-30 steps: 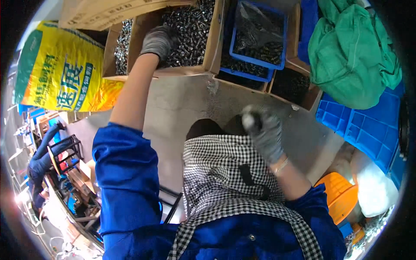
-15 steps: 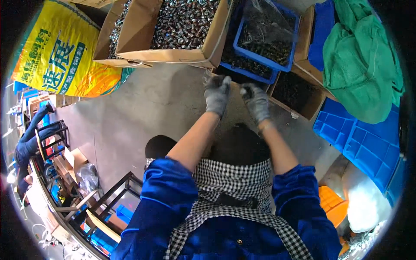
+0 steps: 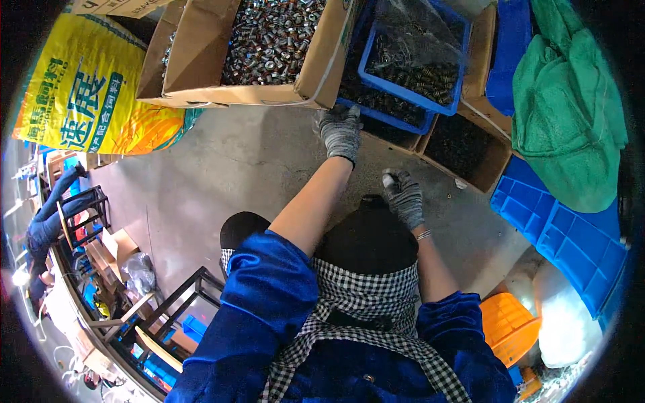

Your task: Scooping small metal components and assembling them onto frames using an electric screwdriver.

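Note:
My left hand [image 3: 339, 134], in a grey knit glove, reaches forward to the gap between the cardboard box of small metal parts [image 3: 275, 43] and the lower blue tray [image 3: 423, 127]. Its fingers are bent; a scrap of what looks like clear plastic shows beside them, but I cannot make out what they hold. Closer to my knee, my right hand [image 3: 404, 200] is gloved too, with fingers curled in. Anything inside that grip is hidden. Dark ring-like or spring-like parts [image 3: 430, 80] lie in the upper blue tray [image 3: 411, 91], partly under clear film.
An open carton of dark parts [image 3: 463, 151] stands right of the trays, near a green cloth sack [image 3: 568, 121] and blue plastic panels [image 3: 557, 218]. A yellow printed sack [image 3: 87, 87] is at far left. Behind it a person [image 3: 47, 221] sits by a workbench.
My hands have moved apart. The left has stayed forward near the box and tray; the right has drawn back toward my knee. The view has shifted slightly.

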Available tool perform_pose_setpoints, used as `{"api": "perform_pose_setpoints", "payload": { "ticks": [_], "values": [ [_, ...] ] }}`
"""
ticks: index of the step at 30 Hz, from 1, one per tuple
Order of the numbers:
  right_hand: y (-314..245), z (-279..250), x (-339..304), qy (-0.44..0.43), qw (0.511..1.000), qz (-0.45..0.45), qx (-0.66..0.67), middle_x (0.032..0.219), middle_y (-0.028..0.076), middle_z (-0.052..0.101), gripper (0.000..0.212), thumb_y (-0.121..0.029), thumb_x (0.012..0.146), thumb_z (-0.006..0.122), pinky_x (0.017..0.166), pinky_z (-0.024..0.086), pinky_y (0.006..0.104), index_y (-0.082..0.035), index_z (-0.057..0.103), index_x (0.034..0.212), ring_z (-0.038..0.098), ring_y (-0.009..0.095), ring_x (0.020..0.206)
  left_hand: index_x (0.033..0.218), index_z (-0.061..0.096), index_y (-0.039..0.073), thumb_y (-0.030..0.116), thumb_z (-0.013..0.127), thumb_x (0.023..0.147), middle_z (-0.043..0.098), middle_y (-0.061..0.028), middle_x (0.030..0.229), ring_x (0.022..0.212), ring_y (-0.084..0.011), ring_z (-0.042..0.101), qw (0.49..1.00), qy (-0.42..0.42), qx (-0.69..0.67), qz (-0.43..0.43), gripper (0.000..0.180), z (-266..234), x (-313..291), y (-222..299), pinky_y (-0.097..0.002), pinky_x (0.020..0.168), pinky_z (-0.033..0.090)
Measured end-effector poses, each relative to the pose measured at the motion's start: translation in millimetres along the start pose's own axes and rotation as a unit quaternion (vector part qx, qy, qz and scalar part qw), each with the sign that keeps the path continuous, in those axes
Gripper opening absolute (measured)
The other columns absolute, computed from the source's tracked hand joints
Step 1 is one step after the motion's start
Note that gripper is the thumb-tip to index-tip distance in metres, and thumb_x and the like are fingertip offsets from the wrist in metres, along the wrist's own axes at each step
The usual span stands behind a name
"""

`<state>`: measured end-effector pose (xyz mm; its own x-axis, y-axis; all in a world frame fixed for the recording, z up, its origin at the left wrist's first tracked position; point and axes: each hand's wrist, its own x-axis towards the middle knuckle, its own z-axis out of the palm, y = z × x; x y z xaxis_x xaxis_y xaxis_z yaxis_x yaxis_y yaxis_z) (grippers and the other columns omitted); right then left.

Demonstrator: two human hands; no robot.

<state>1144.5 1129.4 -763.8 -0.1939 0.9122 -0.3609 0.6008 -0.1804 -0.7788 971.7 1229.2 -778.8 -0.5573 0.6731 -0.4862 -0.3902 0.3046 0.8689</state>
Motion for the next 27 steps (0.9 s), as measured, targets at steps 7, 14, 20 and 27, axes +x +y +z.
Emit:
{"api": "perform_pose_setpoints", "payload": {
  "ticks": [7, 14, 20, 27],
  "values": [
    [-5.3, -2.8, 20.2, 0.036, 0.997, -0.061, -0.014, 0.095, 0.014, 0.064, 0.025, -0.015, 0.084, 0.060, 0.068, 0.051, 0.0335, -0.003, 0.061, 0.107, 0.063, 0.022, 0.077, 0.102, 0.059, 0.005, 0.002, 0.065, 0.081, 0.062, -0.0032, 0.087, 0.070, -0.0145, 0.057, 0.997, -0.013, -0.011, -0.071, 0.023, -15.4, -22.1, 8.8, -0.0316, 0.058, 0.050],
    [-55.6, -17.7, 30.3, -0.057, 0.989, 0.011, 0.135, 0.095, 0.018, 0.064, 0.027, -0.015, 0.080, 0.065, 0.072, 0.051, 0.0374, 0.000, 0.060, 0.102, 0.063, 0.029, 0.086, 0.096, 0.065, 0.004, 0.005, 0.063, 0.084, 0.065, -0.0068, 0.083, 0.069, -0.0162, 0.060, 0.974, -0.206, 0.093, -0.022, 0.012, -59.3, -83.8, 10.5, -0.0285, 0.062, 0.051],
    [-39.7, -8.5, 31.5, -0.086, 0.996, -0.008, 0.016, 0.094, 0.018, 0.064, 0.029, -0.019, 0.078, 0.067, 0.076, 0.050, 0.0369, -0.001, 0.061, 0.101, 0.062, 0.029, 0.087, 0.104, 0.062, 0.002, 0.006, 0.062, 0.085, 0.066, -0.0060, 0.097, 0.082, -0.0124, 0.060, 0.924, -0.249, 0.292, 0.013, 0.019, -76.6, -81.2, 9.5, -0.0283, 0.073, 0.051],
    [-42.9, -16.7, 26.8, -0.137, 0.987, 0.024, 0.078, 0.091, 0.016, 0.065, 0.027, -0.020, 0.078, 0.068, 0.080, 0.049, 0.0361, -0.002, 0.061, 0.098, 0.062, 0.029, 0.088, 0.106, 0.062, 0.002, 0.008, 0.062, 0.086, 0.066, -0.0059, 0.099, 0.087, -0.0133, 0.060, 0.929, -0.281, 0.241, 0.006, 0.021, -96.8, -93.7, 29.1, -0.0275, 0.080, 0.048]
  ]
}}
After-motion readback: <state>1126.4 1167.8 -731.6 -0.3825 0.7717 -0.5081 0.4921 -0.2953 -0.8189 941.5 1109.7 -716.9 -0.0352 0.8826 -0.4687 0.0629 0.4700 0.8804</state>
